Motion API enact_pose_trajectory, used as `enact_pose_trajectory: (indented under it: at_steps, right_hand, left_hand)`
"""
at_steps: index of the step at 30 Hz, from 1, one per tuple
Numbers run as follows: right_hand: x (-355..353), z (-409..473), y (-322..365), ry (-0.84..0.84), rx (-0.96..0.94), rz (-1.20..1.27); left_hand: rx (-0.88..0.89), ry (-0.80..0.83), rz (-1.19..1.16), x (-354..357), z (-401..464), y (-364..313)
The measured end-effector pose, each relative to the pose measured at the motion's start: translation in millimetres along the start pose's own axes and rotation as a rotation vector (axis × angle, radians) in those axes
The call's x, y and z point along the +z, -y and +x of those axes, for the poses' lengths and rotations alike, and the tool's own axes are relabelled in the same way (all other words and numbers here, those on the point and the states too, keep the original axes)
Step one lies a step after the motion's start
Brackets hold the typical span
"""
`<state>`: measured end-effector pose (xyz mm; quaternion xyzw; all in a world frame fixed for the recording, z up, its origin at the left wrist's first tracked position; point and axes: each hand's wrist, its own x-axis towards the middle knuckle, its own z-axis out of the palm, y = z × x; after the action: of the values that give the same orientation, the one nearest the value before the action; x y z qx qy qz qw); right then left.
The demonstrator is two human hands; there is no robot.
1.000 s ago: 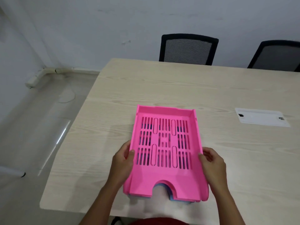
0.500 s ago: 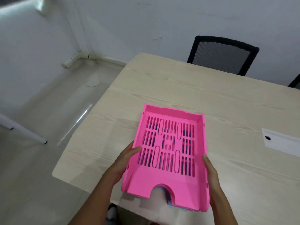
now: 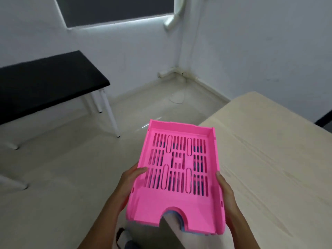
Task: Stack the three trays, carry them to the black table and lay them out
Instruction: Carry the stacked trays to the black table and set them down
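Note:
I hold a stack of slotted trays in the air in front of me, off the wooden table. The pink tray [image 3: 179, 177] lies on top; blue edges of the trays beneath show through its slots and at the front notch. My left hand [image 3: 131, 182] grips the stack's left side, thumb over the rim. My right hand [image 3: 225, 193] grips the right side. The black table [image 3: 45, 83] with white legs stands at the upper left, against the wall.
The light wooden table [image 3: 273, 159] fills the right side, its edge just beside the trays. Pale floor [image 3: 62, 168] lies between me and the black table. White walls meet in a corner behind, with a pipe [image 3: 174, 17] at the top.
The stack has been lifted off the wooden table and swung left with my turning view. The chairs have left the view and the black table has come into view.

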<state>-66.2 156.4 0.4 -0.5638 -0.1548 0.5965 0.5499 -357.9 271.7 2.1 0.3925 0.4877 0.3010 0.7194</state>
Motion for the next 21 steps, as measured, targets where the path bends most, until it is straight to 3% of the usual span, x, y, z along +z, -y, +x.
enact_pose_trajectory:
  at_steps: [12, 21]
  right_hand:
    - [320.9, 128.5, -20.2, 0.462, 0.026, -0.223]
    - [490.0, 204.9, -31.0, 0.630, -0.005, -0.337]
  left_hand:
    - [0.167, -0.457, -0.219, -273.6, -33.6, -85.5]
    - [0.237, -0.581, -0.286, -400.5, -8.8, -131.3]
